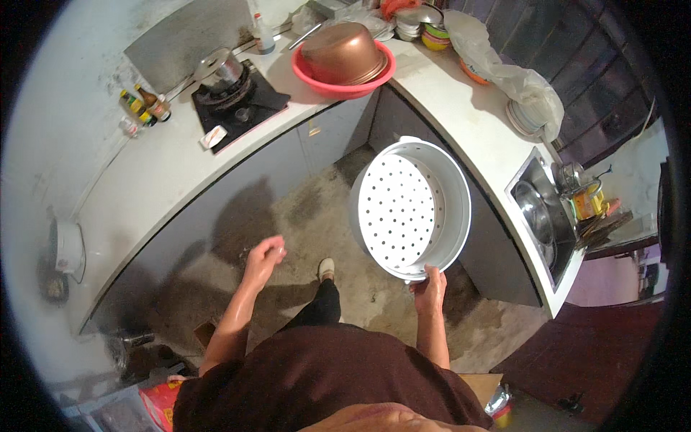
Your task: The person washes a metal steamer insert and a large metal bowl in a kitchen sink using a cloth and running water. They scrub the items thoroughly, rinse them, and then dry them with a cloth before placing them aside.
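Note:
My right hand (430, 289) grips the near side handle of a silver metal steamer tier (412, 209). The tier is round and deep, with a flat bottom full of small holes. It is tilted so that its inside faces up toward me, and it hangs over the floor away from the counters. My left hand (267, 258) is in the air to the left of the tier, apart from it. Its fingers are curled in, and nothing shows in them.
On the counter (155, 169), a lidded pot (219, 70) sits on a black gas stove (260, 108). A copper-coloured basin (340, 52) rests in a red basin (360, 88) at the corner. To the right are plastic-covered plates (524, 117) and a metal sink (534, 209).

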Tool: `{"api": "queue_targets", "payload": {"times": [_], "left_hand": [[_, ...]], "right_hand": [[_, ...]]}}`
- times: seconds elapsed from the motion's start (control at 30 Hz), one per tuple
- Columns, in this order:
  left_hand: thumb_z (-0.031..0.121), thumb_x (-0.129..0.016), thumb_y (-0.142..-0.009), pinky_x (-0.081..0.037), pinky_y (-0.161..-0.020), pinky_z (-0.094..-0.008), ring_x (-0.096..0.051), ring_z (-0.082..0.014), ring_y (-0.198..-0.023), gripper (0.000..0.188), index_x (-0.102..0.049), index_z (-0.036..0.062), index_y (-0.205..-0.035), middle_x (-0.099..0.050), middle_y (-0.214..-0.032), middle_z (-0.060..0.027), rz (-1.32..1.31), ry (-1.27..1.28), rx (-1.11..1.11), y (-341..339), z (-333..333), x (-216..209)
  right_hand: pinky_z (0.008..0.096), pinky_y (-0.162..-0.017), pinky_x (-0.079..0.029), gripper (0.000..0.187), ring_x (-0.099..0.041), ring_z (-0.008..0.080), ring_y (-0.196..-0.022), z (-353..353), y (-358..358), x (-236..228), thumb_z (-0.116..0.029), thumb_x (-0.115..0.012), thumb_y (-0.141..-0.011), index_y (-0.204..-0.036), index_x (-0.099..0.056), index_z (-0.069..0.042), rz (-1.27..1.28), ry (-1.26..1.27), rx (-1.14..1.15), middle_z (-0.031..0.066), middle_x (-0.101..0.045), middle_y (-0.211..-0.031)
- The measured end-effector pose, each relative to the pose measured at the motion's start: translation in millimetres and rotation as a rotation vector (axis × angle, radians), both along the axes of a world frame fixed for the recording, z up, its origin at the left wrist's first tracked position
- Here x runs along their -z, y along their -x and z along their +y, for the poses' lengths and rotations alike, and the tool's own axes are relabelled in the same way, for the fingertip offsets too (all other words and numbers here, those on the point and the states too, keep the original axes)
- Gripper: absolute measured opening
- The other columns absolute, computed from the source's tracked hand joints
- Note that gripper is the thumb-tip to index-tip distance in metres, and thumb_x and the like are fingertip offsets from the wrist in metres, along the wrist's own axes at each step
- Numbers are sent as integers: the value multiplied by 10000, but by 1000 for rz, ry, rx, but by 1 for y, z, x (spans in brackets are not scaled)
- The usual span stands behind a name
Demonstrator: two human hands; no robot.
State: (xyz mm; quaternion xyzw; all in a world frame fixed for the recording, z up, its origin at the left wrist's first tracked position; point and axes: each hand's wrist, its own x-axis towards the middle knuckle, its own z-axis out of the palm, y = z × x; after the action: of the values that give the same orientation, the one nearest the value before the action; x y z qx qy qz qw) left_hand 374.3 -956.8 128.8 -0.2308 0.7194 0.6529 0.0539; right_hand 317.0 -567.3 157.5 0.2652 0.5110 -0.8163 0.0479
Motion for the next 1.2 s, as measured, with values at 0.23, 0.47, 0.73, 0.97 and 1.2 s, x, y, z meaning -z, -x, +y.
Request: {"api": "queue_targets", "payload": {"times": [0.23, 0.47, 0.73, 0.97, 1.2], "left_hand": [[236, -519, -981, -424, -1031, -389, -503, -259, -1223, 403, -480, -3, -1303, -547, -1291, -154, 238, -952, -21, 261, 65, -55], [215, -414, -1022, -444, -1031, -400, -525, -287, -1144, 374, -411, -59, -1277, -500, -1284, -158, 328, -1319, -352, 473, 121, -46], [386, -348, -1029, -440, -964, -386, -502, -228, -1140, 466, -420, -1, -1280, -471, -1333, -106, 260, -1433, -847, 576, 134, -27], [409, -346, -1018, -396, -1025, -400, -472, -238, -1201, 490, -389, 36, -1334, -428, -1383, -84, 187, -1452, -1041, 595, 138, -41], [348, -335, -1014, -422, -986, -386, -495, -225, -1136, 513, -251, 135, -1473, -405, -1385, -71, 190, -1443, -1026, 603, 135, -19]], "right_hand": [[304, -398, -438, 293, -566, 186, -531, -3, 60, -10, -166, -547, -835, -1066, -502, 8, -29, 0, 108, 91, -594, -785], [308, -388, -435, 289, -577, 193, -543, 23, 102, -6, -155, -542, -823, -1056, -508, 13, -19, 40, 201, 103, -599, -790], [292, -417, -403, 252, -593, 195, -571, 76, 186, -21, -228, -551, -831, -964, -565, -15, -34, -34, 190, 89, -626, -768], [289, -413, -406, 263, -571, 185, -563, 110, 267, -34, -222, -547, -837, -986, -549, -5, 5, -14, 75, 87, -604, -783], [285, -386, -429, 320, -571, 182, -559, 117, 309, -20, -180, -552, -853, -1095, -494, 20, -4, -73, -36, 103, -593, -821]]}}
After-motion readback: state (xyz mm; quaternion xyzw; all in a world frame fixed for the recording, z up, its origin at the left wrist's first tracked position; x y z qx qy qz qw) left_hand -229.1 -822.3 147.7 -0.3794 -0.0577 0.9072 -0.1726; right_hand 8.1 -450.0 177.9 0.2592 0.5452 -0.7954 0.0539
